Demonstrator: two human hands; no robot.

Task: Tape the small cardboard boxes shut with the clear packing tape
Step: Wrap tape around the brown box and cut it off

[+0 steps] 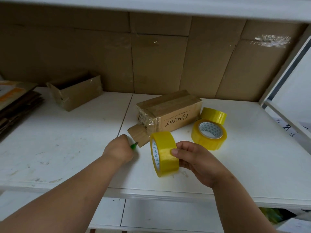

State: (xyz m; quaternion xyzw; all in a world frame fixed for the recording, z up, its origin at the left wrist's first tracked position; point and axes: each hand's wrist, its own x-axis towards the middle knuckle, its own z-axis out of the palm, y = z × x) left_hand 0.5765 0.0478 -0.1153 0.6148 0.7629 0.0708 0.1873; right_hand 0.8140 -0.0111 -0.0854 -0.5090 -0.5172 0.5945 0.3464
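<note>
Your right hand grips a roll of tape on edge just above the table, thumb pressed on the outer band, fingers curled behind it. Your left hand is closed round a green cutter, its tip just beside the loose flap of the box lying on its side behind the roll. That end of the box is crumpled under film, so tape may wrinkle there and lift. With the blade so near the flap, a slip could nick the cardboard or your other hand. I can't tell where the tape's free end is; hunting for it one-handed could tear it. Two more rolls sit right of the box; an open box waits at the back left.
</note>
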